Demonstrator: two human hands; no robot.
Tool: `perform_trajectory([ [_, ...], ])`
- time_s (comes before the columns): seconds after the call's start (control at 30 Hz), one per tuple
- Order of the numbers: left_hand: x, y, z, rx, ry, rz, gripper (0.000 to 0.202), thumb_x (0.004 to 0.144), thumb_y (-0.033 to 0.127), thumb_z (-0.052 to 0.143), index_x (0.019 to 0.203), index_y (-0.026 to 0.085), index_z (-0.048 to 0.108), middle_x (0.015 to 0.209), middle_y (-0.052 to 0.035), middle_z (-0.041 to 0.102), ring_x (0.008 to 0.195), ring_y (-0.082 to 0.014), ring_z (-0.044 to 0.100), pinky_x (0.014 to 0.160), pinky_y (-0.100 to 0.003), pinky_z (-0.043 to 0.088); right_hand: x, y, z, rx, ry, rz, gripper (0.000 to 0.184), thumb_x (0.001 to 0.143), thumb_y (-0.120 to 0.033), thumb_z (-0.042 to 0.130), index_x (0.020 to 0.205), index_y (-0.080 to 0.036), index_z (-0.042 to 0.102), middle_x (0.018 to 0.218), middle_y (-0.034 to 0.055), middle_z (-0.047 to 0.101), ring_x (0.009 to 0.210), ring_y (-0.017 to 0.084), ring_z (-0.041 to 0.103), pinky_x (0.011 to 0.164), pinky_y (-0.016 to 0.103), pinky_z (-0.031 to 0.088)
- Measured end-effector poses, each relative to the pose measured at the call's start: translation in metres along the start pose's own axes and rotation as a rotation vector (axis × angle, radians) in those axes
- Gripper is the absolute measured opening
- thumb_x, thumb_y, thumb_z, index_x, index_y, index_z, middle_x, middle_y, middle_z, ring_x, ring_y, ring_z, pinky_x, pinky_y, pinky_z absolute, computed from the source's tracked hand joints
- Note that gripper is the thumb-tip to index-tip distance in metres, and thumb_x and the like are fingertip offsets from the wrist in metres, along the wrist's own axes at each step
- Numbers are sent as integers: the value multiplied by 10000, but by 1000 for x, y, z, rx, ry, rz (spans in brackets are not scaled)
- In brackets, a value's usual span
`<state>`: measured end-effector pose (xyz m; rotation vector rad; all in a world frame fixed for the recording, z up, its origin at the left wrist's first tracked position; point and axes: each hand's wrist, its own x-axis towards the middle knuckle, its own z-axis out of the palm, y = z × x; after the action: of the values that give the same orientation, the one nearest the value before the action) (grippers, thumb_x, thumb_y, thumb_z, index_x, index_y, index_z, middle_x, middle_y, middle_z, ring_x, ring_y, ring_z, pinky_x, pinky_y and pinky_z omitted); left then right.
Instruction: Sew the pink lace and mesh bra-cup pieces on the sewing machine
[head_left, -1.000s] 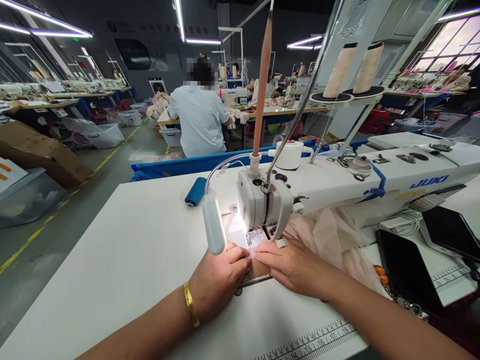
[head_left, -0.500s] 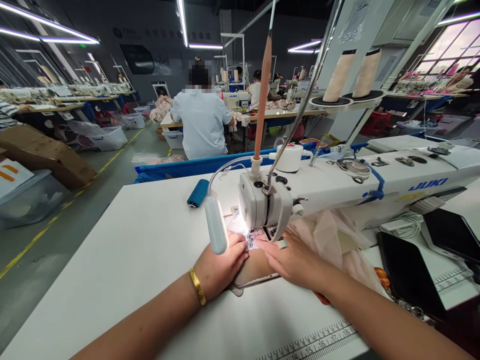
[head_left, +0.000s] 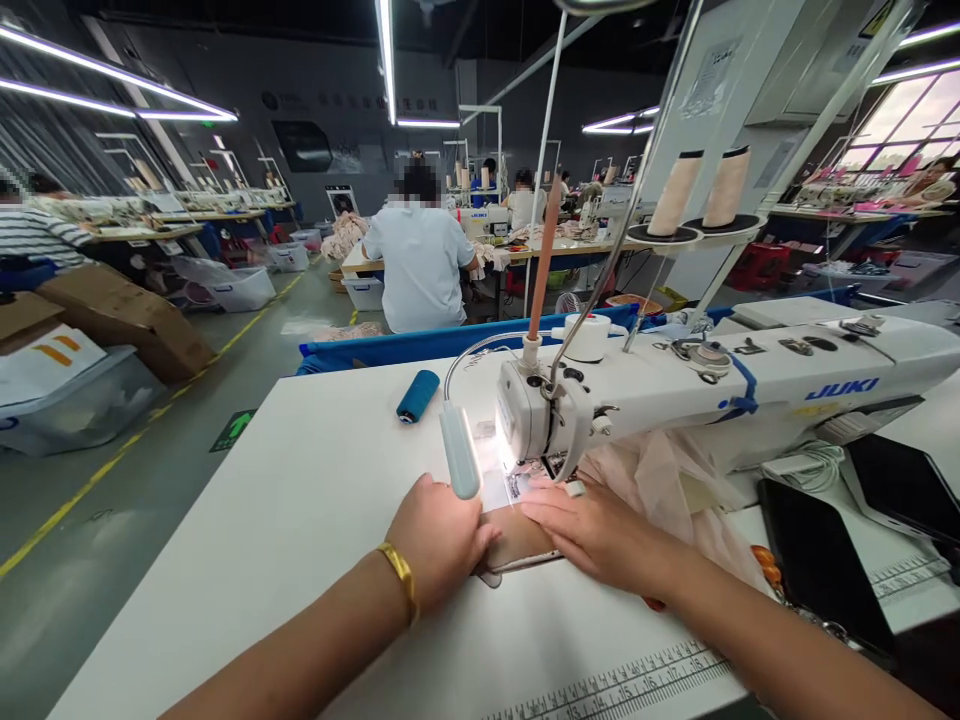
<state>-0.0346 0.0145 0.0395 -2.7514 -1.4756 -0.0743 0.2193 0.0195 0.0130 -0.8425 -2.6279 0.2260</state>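
A white sewing machine (head_left: 645, 375) stands before me, its needle area brightly lit. Beside the small lamp (head_left: 459, 452), my left hand (head_left: 439, 540) is closed at the left edge of a beige fabric piece (head_left: 517, 537), thumb toward the cloth; its curled fingers are mostly hidden. My right hand (head_left: 596, 525) lies on the fabric just right of the presser foot, fingers stretched out flat. Sheer pale pink fabric (head_left: 652, 475) bunches behind that hand, under the machine arm.
A teal thread spool (head_left: 418, 396) lies on the white table (head_left: 300, 530). To the right are a black phone (head_left: 817, 550), a coiled white cable (head_left: 806, 465) and a ruler strip (head_left: 622, 690). Cream thread cones (head_left: 677, 192) stand behind the machine. A co-worker (head_left: 420, 265) sits ahead.
My left hand has drawn back from the presser foot to the fabric's left edge, its fingers curling. My right hand stays on the fabric. The camera view has shifted slightly.
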Motion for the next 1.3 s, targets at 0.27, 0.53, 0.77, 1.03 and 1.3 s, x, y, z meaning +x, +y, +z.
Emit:
perform_trajectory([
  [0.27, -10, -41, -6, -174, 65, 96, 262, 890, 23, 450, 840, 190, 645, 836, -60, 676, 787, -227, 619, 717, -325, 467, 25, -47, -2, 203, -21, -66, 232, 958, -95, 497, 1083, -228, 641, 1043, 74, 695, 995, 229, 616, 857, 354, 498],
  [0.53, -20, -36, -4, -92, -126, -143, 127, 866, 107, 539, 785, 194, 583, 879, -79, 644, 746, -247, 625, 626, -328, 434, 66, -66, 58, 327, 44, 62, 240, 832, -90, 592, 1048, -191, 571, 914, 50, 650, 857, 221, 575, 757, 337, 497],
  [0.77, -21, -31, -5, -102, -190, -129, 165, 828, 79, 513, 733, 212, 533, 704, -34, 638, 673, -244, 619, 568, -319, 360, 46, -47, 32, 430, -72, -160, 203, 801, -5, 538, 798, -208, 533, 865, 7, 607, 803, 161, 541, 724, 271, 446],
  [1.03, 5, 2, -2, -350, -15, -1, 176, 803, 216, 577, 978, 212, 594, 877, -40, 673, 861, -261, 630, 837, -406, 465, 25, -22, 7, 492, -63, 201, 207, 954, -225, 602, 750, -199, 575, 771, -20, 572, 767, 153, 547, 715, 268, 432],
  [1.3, 10, 0, 23, -695, 19, -138, 276, 895, 376, 585, 682, 203, 550, 696, 12, 585, 671, -167, 562, 606, -268, 444, 16, -23, 18, 581, 95, 507, 70, 912, -238, 626, 945, -237, 564, 786, -40, 629, 698, 149, 584, 653, 261, 448],
])
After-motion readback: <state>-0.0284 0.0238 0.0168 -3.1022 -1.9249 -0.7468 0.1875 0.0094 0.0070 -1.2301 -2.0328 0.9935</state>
